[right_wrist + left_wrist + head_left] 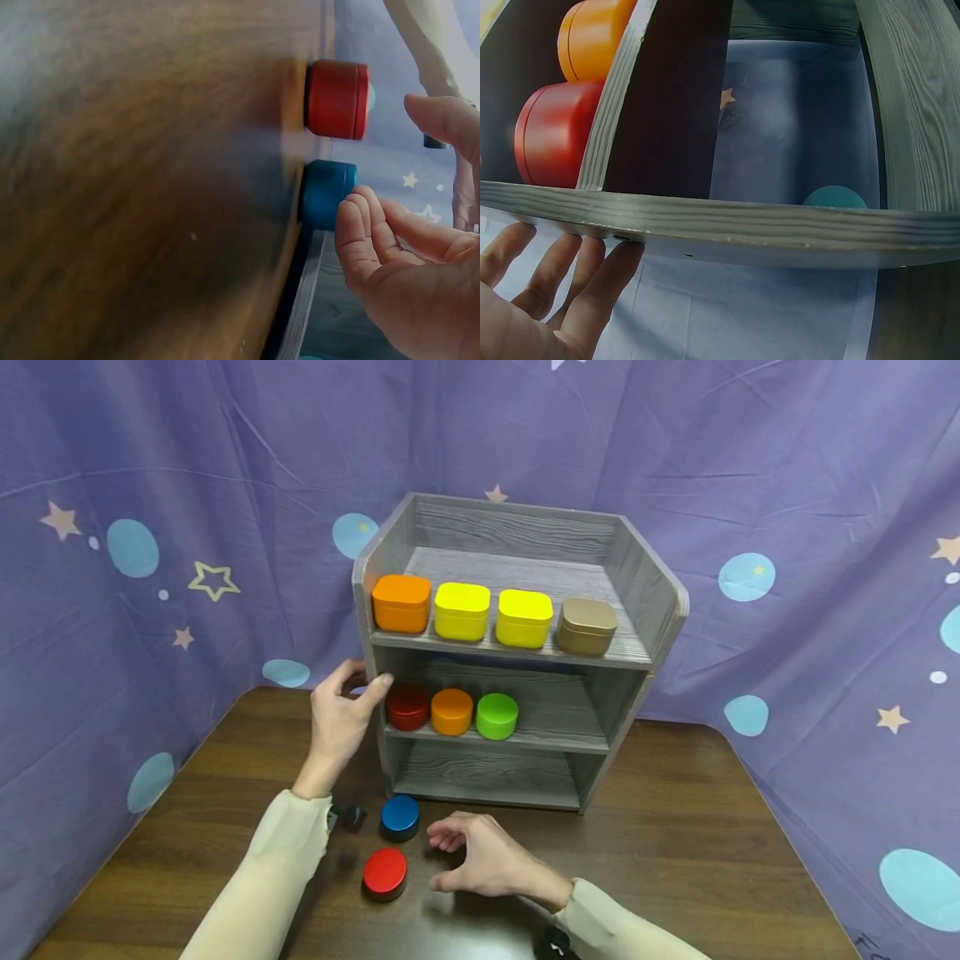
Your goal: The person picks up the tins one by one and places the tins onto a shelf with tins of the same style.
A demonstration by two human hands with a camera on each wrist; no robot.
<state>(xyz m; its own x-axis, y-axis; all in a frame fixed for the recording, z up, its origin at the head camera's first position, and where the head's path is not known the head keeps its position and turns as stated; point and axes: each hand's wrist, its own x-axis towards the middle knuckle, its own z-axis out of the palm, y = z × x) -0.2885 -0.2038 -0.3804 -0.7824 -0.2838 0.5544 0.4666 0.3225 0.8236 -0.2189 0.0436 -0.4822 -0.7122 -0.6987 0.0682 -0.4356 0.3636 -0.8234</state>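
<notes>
My left hand holds the left side panel of a grey wooden shelf. Its fingers lie against the panel's outer face, with the thumb at the front edge. My right hand hovers over the table, loosely bent and holding nothing. Just left of it stand a round blue tin and a round red tin, side by side on the tabletop. In the right wrist view the fingertips appear close to the blue tin, and the red tin stands beyond it.
On the top tier sit an orange tin, two yellow tins and a gold tin. The middle tier bears a dark red tin, a round orange tin and a green tin. A purple curtain hangs behind the brown table.
</notes>
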